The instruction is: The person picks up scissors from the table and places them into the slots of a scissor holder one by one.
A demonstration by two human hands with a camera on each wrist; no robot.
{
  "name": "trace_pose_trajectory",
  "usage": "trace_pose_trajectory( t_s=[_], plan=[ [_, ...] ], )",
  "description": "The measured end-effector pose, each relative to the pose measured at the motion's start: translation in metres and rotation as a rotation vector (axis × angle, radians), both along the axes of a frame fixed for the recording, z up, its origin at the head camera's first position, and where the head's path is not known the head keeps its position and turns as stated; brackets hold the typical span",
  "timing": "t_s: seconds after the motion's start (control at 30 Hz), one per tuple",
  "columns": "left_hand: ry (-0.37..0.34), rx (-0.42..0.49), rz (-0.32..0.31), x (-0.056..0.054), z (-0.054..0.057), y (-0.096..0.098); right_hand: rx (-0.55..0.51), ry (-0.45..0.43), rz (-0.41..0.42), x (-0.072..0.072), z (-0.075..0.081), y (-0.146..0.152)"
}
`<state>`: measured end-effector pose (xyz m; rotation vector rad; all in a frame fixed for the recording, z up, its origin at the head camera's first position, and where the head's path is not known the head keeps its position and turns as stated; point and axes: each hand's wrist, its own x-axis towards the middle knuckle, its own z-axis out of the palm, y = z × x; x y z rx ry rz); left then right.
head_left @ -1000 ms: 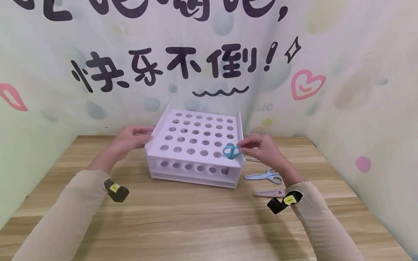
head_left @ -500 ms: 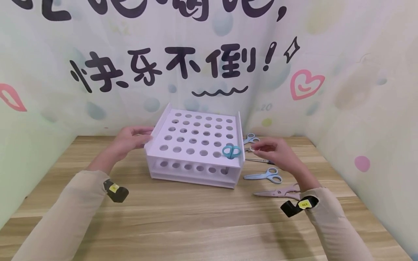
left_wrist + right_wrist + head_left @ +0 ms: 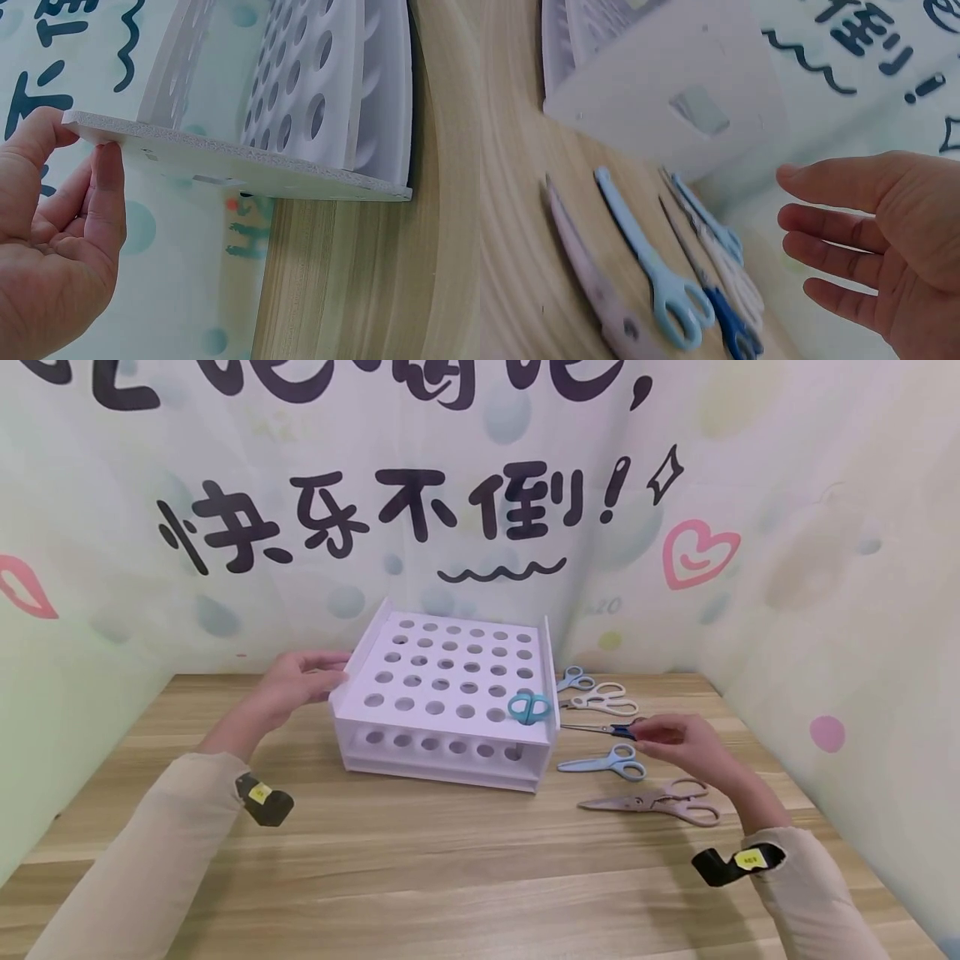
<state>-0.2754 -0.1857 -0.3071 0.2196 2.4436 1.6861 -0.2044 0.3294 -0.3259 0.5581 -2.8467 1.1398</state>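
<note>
A white rack (image 3: 438, 717) with rows of round holes stands on the table. My left hand (image 3: 303, 685) holds its left side; in the left wrist view the thumb and a finger pinch the side panel's edge (image 3: 225, 154). Teal-handled scissors (image 3: 528, 708) sit handles up in the rack's front right hole. My right hand (image 3: 690, 745) is away from the rack, its fingers overlapping the handles of dark blue scissors (image 3: 621, 731) in the head view. In the right wrist view the hand (image 3: 862, 240) holds nothing, with fingers extended and the scissors below and left of it.
Right of the rack lie more scissors: a light blue pair (image 3: 576, 679) at the back, a white-handled pair (image 3: 603, 698), another light blue pair (image 3: 618, 763) and a pink pair (image 3: 656, 802) nearest the front. A printed curtain (image 3: 450, 585) hangs behind the table.
My right hand has let go of the teal scissors, now standing in the rack, and moved right and toward the front over the loose scissors. My left hand stays at the rack.
</note>
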Motion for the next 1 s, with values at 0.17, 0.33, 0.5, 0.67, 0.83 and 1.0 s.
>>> trace_pose_trajectory(
  t_s=[0.17, 0.33, 0.5, 0.67, 0.83, 1.0],
  plan=[
    [0.005, 0.001, -0.002, 0.001, 0.0, -0.001, 0.04, -0.043, -0.037, 0.005, -0.014, 0.027],
    [0.008, -0.002, -0.006, 0.001, -0.001, -0.002, 0.028, -0.06, -0.048, 0.01, -0.028, 0.048],
    [0.005, 0.002, -0.006, 0.0, -0.001, -0.002, 0.04, -0.088, -0.084, 0.02, -0.04, 0.067],
    [0.006, 0.003, -0.002, 0.001, -0.001, -0.002, 0.015, -0.096, -0.135, 0.031, -0.051, 0.083],
    [0.006, 0.002, -0.005, 0.001, 0.0, -0.002, -0.017, -0.17, -0.236, 0.043, -0.06, 0.094],
    [0.007, 0.004, -0.01, 0.001, 0.0, -0.001, 0.01, -0.209, -0.29, 0.05, -0.068, 0.1]
  ],
)
